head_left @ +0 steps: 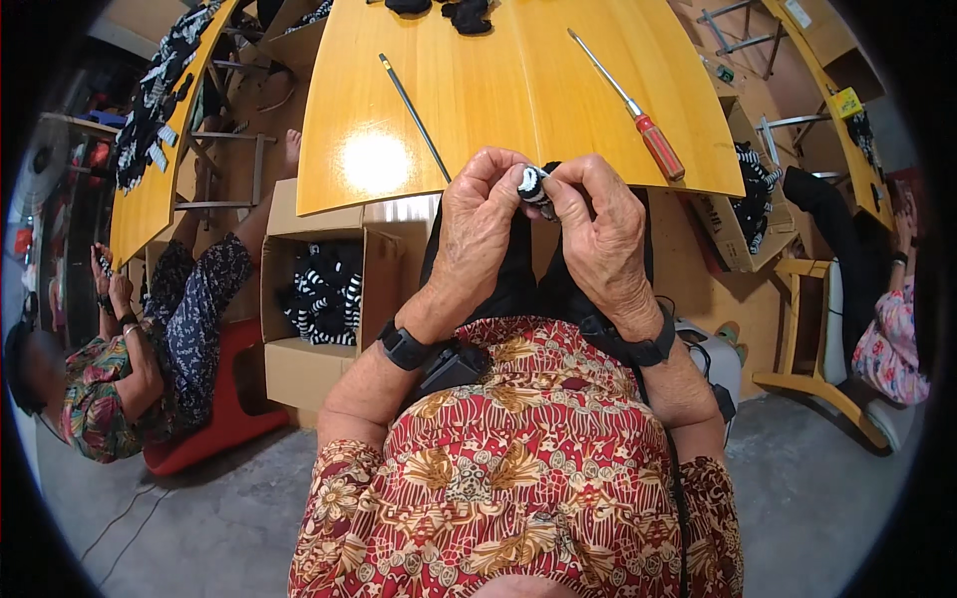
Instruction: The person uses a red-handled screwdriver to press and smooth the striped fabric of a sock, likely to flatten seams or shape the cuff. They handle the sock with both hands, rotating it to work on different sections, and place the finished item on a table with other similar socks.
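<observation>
Red and gold patterned cloth makes up the wearer's shirt (518, 448), nearest the camera. Beyond it stretches a shiny yellow wooden table (488, 110). Left of the lap stands an open cardboard box (294, 369) filled with black and white striped cloth (329, 289). The left hand (477, 224) and right hand (605, 234) meet at the table's near edge, both curled nearly closed, thumbs and fingertips pinching one small piece between them. On the table, to the right, lies a screwdriver (648, 130) with a clear red handle; to the left, a thin dark rod (414, 117) with a yellow band at its far end slants toward the left hand. Black cloth pieces (469, 15) sit by the far edge. Smallest is the held cloth roll (531, 183): short, black and soft-looking, with a fuzzy white patch on the upper part facing the camera. Fingertips hide its sides, so its full shape cannot be told.
</observation>
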A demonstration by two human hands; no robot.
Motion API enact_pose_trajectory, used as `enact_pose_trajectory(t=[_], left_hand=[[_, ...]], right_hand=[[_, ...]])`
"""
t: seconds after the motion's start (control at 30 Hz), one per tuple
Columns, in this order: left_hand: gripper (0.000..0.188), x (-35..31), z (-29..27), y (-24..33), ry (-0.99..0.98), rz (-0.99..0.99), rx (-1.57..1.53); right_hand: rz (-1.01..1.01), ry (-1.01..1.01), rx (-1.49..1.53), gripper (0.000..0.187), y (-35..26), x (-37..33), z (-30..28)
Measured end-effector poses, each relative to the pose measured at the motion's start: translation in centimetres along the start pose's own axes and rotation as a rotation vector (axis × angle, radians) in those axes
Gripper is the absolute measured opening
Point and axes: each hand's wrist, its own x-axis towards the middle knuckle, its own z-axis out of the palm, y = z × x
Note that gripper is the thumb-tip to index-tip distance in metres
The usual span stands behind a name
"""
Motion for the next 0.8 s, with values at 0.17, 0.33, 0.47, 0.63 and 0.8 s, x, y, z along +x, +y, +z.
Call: enact_pose_trajectory(t=[0.17,0.33,0.47,0.63,0.8], left_hand=[[0.011,0.6,-1.1,0.6,-0.014,-0.19,-0.232],[0.015,1.1,-2.1,1.5,-0.157,-0.325,-0.427],[0.019,0.8,-1.7,2.2,-0.151,-0.148,-0.198],[0.022,0.0,-0.9,2.7,-0.141,-0.049,0.006],[0.017,-0.5,-1.7,2.1,-0.149,-0.062,0.285]], right_hand=[[0.152,-0.022,0.126,0.012,-1.1,0.2,0.0],[0.323,-0.105,0.261,0.012,0.0,-0.6,-0.4],[0.472,-0.218,0.629,0.01,0.4,-0.3,-0.8],[0.434,-0.213,0.846,0.006,1.6,-0.1,-0.8],[0.17,-0.08,0.416,0.007,0.9,-0.3,-1.0]])
